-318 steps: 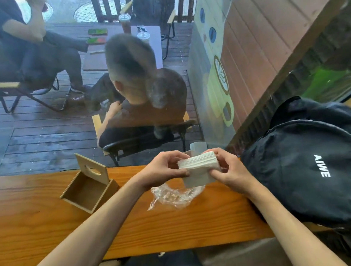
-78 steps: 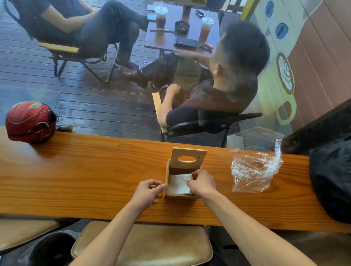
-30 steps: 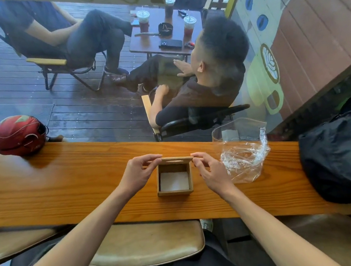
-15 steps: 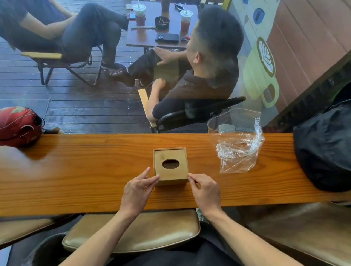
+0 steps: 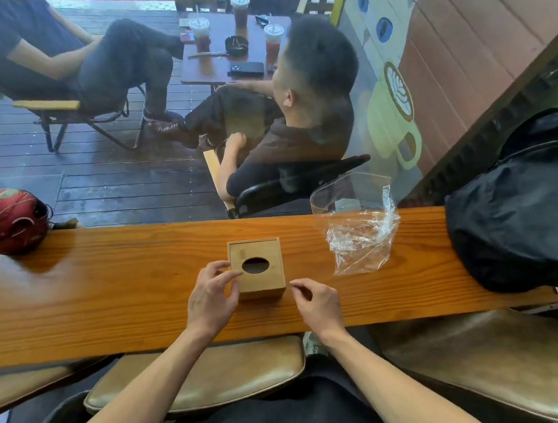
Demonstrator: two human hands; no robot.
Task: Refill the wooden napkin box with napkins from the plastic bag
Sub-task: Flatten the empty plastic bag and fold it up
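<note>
Napkin box [image 5: 257, 269] sits lid-down near the counter's [image 5: 101, 283] front edge, plastic bag [image 5: 360, 235] lying limp toward the back edge. Our left hand [image 5: 211, 299] touches the box's left side, fingers loosely spread; our right hand [image 5: 315, 301] hovers just beside it, half-curled, holding nothing. A careless nudge could slide it off the front edge.

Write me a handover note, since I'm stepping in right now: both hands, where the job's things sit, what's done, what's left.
Left hand: fingertips on the left edge of the wooden napkin box, holding nothing.
Right hand: loosely curled just right of the box, apart from it, holding nothing.
Box: lid shut, upright on the wooden counter; no napkin shows through the oval slot.
Plastic bag: right of the box, crumpled, apparently empty.
Done: lid closed.
Left: perhaps pull a napkin through the slot and clear the bag.
</note>
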